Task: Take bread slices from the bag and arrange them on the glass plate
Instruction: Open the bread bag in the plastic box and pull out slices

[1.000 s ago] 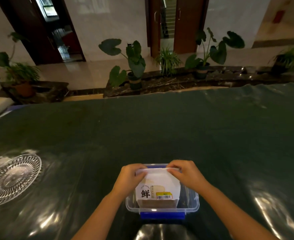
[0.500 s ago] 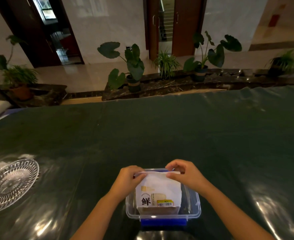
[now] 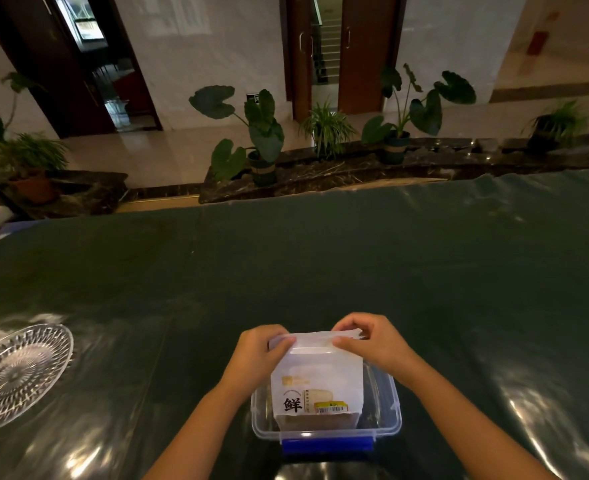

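Hands pinched bag (image 3: 317, 382) top: left hand (image 3: 258, 355), right hand (image 3: 372, 344). Bag stood in box (image 3: 383, 410); plate (image 3: 19, 372) far left.

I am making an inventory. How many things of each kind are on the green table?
Bag: 1
Plastic box: 1
Glass plate: 1
Total: 3

The left hand and right hand pinch the bag's top.
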The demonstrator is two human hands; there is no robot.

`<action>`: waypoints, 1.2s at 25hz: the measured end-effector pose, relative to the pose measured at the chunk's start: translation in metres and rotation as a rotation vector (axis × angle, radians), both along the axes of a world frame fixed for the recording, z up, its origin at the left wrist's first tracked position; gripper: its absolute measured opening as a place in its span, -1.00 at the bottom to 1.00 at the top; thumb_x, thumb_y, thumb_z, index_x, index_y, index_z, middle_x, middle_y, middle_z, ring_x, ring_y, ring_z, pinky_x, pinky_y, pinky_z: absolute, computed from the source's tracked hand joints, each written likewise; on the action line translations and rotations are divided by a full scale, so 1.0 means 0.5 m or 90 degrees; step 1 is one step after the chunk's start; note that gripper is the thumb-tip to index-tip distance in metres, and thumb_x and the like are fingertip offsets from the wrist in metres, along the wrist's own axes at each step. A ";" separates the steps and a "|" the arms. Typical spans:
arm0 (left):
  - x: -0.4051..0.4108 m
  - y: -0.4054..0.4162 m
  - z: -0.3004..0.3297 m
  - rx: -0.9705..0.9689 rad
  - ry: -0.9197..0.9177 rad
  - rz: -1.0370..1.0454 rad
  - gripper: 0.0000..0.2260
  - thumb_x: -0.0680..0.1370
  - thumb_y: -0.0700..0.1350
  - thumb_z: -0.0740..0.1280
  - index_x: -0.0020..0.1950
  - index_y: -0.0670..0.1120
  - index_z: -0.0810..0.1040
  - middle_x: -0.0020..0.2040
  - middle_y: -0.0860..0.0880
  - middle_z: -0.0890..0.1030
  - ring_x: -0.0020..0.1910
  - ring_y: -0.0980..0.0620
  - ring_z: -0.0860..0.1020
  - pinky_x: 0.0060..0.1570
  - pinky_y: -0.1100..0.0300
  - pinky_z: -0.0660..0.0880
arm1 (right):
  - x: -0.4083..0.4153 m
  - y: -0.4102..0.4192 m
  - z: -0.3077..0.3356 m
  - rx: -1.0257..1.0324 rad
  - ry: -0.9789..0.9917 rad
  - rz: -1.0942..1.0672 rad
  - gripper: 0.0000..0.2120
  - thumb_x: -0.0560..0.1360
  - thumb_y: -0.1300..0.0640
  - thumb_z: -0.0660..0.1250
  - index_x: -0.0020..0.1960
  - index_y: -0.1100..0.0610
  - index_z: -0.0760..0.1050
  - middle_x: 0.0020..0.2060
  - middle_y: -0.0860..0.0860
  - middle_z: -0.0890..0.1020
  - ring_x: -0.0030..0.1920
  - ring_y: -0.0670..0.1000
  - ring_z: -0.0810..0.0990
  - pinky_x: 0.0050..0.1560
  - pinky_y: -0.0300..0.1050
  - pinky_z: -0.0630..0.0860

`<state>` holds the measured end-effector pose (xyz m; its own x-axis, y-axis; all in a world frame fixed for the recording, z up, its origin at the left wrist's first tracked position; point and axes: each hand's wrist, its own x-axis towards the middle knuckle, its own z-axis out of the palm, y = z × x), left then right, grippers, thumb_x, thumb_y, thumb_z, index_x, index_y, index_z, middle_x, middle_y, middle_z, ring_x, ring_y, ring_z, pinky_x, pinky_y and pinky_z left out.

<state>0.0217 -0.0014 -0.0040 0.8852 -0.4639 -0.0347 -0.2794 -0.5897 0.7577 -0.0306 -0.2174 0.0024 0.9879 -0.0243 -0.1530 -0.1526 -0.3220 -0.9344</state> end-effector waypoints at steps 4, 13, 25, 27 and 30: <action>-0.017 -0.003 -0.003 0.024 -0.129 0.046 -0.66 0.42 0.02 0.40 0.16 0.21 0.44 0.08 0.27 0.44 0.15 0.26 0.43 0.03 0.40 0.39 | 0.011 -0.004 0.011 -0.051 -0.009 -0.025 -0.92 0.42 0.15 0.38 -0.23 0.01 0.58 -0.18 -0.01 0.64 -0.11 -0.04 0.63 -0.14 -0.21 0.59; -0.072 -0.013 0.008 0.214 -0.485 -0.115 -0.73 0.21 -0.02 0.56 -0.14 0.09 0.61 0.02 0.07 0.64 0.12 0.03 0.52 0.09 0.12 0.47 | 0.027 -0.002 0.020 -0.118 -0.020 -0.022 -0.86 0.42 0.16 0.37 -0.28 -0.03 0.55 -0.25 -0.09 0.61 -0.17 -0.08 0.60 -0.27 -0.34 0.50; -0.158 0.054 0.016 0.211 -0.472 -0.240 -0.61 0.21 0.03 0.56 -0.04 0.09 0.53 -0.12 0.14 0.69 -0.12 0.20 0.63 0.12 0.20 0.47 | 0.084 -0.027 0.010 -0.190 -0.040 -0.113 -0.92 0.44 0.13 0.36 -0.20 -0.02 0.50 -0.16 -0.02 0.59 -0.08 0.02 0.60 -0.28 -0.33 0.46; -0.157 0.051 0.027 0.178 -0.441 -0.223 -0.59 0.19 -0.05 0.59 -0.03 0.03 0.56 -0.10 0.08 0.69 -0.13 0.16 0.63 -0.03 0.23 0.59 | 0.068 -0.021 0.026 -0.241 -0.080 -0.074 -0.92 0.43 0.11 0.37 -0.11 -0.04 0.51 -0.09 -0.08 0.57 0.00 -0.04 0.56 -0.14 -0.29 0.49; -0.152 0.050 0.038 0.143 -0.425 -0.204 -0.64 0.18 -0.11 0.60 -0.09 -0.02 0.61 -0.17 0.03 0.70 -0.19 0.12 0.64 -0.20 0.23 0.63 | 0.014 -0.018 0.062 -0.369 -0.282 0.108 -0.78 0.41 0.08 0.31 0.05 -0.08 0.50 0.06 -0.11 0.58 0.12 -0.15 0.48 0.11 -0.23 0.44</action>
